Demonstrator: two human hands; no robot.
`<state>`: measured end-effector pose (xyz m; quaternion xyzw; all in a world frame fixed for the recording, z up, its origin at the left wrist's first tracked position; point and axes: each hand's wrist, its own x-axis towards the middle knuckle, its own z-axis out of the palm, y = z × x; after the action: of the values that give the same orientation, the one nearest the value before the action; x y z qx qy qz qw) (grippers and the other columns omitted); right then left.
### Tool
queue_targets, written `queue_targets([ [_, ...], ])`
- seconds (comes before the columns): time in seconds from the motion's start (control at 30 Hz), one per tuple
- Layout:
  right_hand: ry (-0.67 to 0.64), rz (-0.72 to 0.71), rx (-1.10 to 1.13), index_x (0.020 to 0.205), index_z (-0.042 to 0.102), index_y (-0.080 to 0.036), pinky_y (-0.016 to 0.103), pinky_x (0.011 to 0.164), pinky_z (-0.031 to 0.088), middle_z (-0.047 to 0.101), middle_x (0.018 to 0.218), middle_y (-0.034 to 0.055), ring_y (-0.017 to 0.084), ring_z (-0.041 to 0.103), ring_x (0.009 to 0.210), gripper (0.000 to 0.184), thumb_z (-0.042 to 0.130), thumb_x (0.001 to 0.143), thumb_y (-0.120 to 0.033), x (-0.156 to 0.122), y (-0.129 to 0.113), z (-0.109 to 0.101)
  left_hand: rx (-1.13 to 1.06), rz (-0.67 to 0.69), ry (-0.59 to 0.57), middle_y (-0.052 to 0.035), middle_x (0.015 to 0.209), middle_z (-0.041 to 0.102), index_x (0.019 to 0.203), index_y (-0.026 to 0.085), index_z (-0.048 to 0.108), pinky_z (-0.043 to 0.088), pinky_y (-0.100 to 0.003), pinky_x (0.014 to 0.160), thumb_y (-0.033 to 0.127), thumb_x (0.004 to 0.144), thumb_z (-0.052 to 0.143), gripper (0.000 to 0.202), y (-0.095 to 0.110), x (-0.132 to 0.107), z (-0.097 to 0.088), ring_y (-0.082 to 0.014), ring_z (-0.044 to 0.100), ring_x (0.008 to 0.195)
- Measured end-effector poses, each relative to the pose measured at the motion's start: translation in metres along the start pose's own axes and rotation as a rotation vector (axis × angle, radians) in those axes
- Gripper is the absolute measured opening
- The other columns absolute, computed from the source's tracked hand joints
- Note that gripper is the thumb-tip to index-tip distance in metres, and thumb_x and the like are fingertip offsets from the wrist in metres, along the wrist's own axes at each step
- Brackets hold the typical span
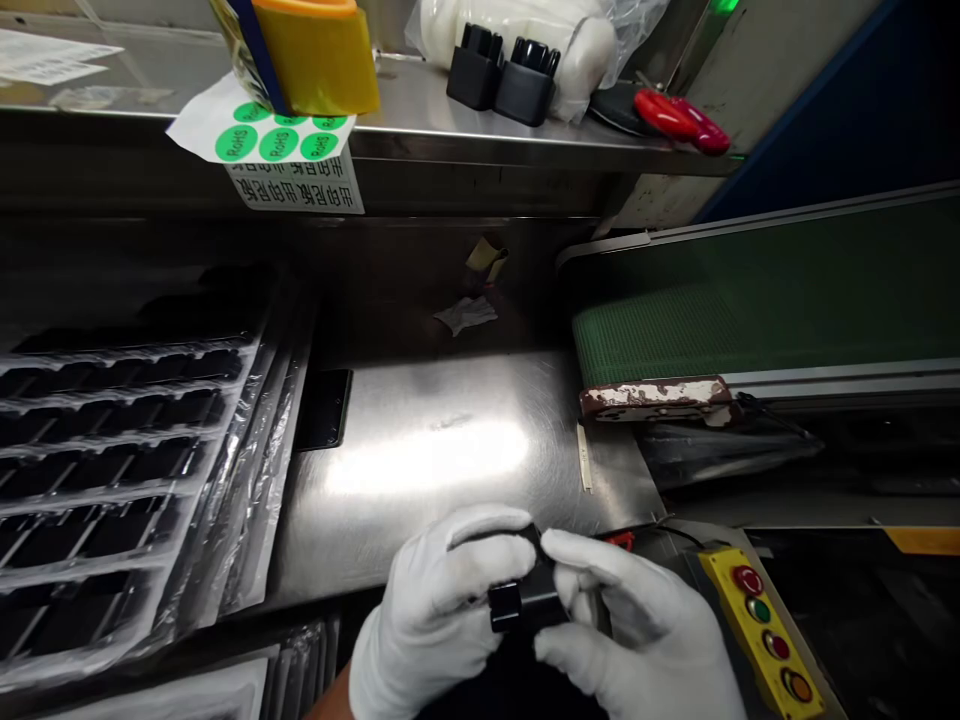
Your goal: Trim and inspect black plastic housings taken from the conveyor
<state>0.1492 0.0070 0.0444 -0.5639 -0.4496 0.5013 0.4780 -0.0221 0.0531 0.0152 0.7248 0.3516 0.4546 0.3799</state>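
Both my hands wear white gloves and meet at the bottom centre, over the near edge of a steel worktop (450, 440). My left hand (435, 620) and my right hand (637, 640) are both closed round one small black block-shaped part (525, 600). The left thumb and fingers pinch its top and left side. The right fingers press on its right side. Most of the part is hidden by the gloves.
Clear plastic trays (112, 470) of black parts lie at the left. A green conveyor belt (750, 310) runs at the right, a yellow button box (765, 630) below it. The shelf above holds two black parts (502, 75), red scissors (682, 118), yellow tape (315, 50) and green stickers (277, 135).
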Motion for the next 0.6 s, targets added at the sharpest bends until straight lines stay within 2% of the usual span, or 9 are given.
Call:
queue_targets([
  [0.03,0.015,-0.035,-0.011,0.107,0.073,-0.041,0.025,0.054,0.052,0.066,0.065,-0.0046,0.013,0.059,0.054,0.043,0.085,0.068,-0.026,-0.001,0.002,0.000,-0.045,-0.049,0.012,-0.0016,0.112,0.070,0.108,0.031,0.065,0.058,-0.029,0.085,0.004,0.067,0.079,0.051,0.002,0.001,0.001,-0.0217,0.070,0.096],
  [0.07,0.031,-0.088,-0.031,0.108,0.072,-0.041,0.025,0.054,0.052,0.067,0.066,-0.0044,0.014,0.060,0.055,0.044,0.084,0.069,-0.027,-0.002,0.005,0.000,-0.139,-0.154,0.006,-0.0018,0.112,0.070,0.109,0.030,0.064,0.058,-0.029,0.085,0.005,0.066,0.081,0.053,0.006,0.003,0.002,-0.0219,0.070,0.097],
  [0.17,0.087,-0.261,-0.108,0.115,0.068,-0.041,0.027,0.057,0.054,0.070,0.069,-0.0035,0.015,0.063,0.058,0.049,0.083,0.071,-0.027,-0.006,0.015,0.001,-0.511,-0.653,-0.097,-0.0038,0.109,0.070,0.121,0.030,0.054,0.059,-0.029,0.082,0.013,0.065,0.084,0.066,0.020,0.009,0.005,-0.0231,0.070,0.096],
  [0.2,0.101,-0.295,-0.131,0.118,0.067,-0.040,0.028,0.058,0.054,0.070,0.070,-0.0033,0.016,0.063,0.059,0.051,0.083,0.072,-0.026,-0.007,0.018,0.001,-0.597,-0.782,-0.143,-0.0049,0.110,0.070,0.126,0.029,0.049,0.059,-0.031,0.083,0.016,0.066,0.084,0.071,0.025,0.010,0.005,-0.0242,0.069,0.099],
  [0.23,0.114,-0.317,-0.148,0.120,0.065,-0.040,0.028,0.060,0.054,0.071,0.071,-0.0033,0.016,0.064,0.059,0.052,0.082,0.073,-0.025,-0.008,0.020,0.000,-0.645,-0.855,-0.181,-0.0059,0.111,0.069,0.129,0.029,0.046,0.058,-0.032,0.086,0.017,0.067,0.083,0.073,0.029,0.011,0.005,-0.0252,0.068,0.102],
  [0.3,0.117,-0.338,-0.167,0.124,0.063,-0.039,0.030,0.063,0.054,0.072,0.070,-0.0037,0.016,0.064,0.060,0.055,0.081,0.074,-0.024,-0.010,0.024,-0.001,-0.654,-0.862,-0.208,-0.0072,0.114,0.068,0.132,0.028,0.042,0.055,-0.035,0.094,0.019,0.069,0.082,0.075,0.037,0.012,0.002,-0.0255,0.066,0.107],
  [0.43,0.100,-0.381,-0.193,0.128,0.059,-0.039,0.034,0.064,0.053,0.073,0.070,-0.0038,0.018,0.064,0.060,0.058,0.079,0.076,-0.025,-0.013,0.025,-0.003,-0.614,-0.755,-0.179,-0.0080,0.117,0.066,0.133,0.028,0.044,0.047,-0.038,0.104,0.012,0.072,0.075,0.070,0.047,0.006,-0.005,-0.0256,0.062,0.114],
  [0.5,0.106,-0.409,-0.212,0.129,0.059,-0.039,0.034,0.062,0.051,0.073,0.070,-0.0033,0.019,0.064,0.061,0.056,0.078,0.078,-0.026,-0.014,0.023,-0.003,-0.631,-0.730,-0.158,-0.0072,0.119,0.065,0.133,0.029,0.045,0.045,-0.038,0.105,0.007,0.072,0.068,0.069,0.049,0.003,-0.006,-0.0251,0.060,0.115],
  [0.6,0.109,-0.445,-0.254,0.129,0.058,-0.041,0.033,0.062,0.050,0.073,0.069,-0.0041,0.019,0.063,0.061,0.053,0.075,0.080,-0.029,-0.016,0.021,-0.004,-0.618,-0.755,-0.132,-0.0041,0.111,0.067,0.126,0.029,0.050,0.049,-0.033,0.098,0.004,0.070,0.064,0.062,0.051,0.003,-0.004,-0.0219,0.063,0.107],
])
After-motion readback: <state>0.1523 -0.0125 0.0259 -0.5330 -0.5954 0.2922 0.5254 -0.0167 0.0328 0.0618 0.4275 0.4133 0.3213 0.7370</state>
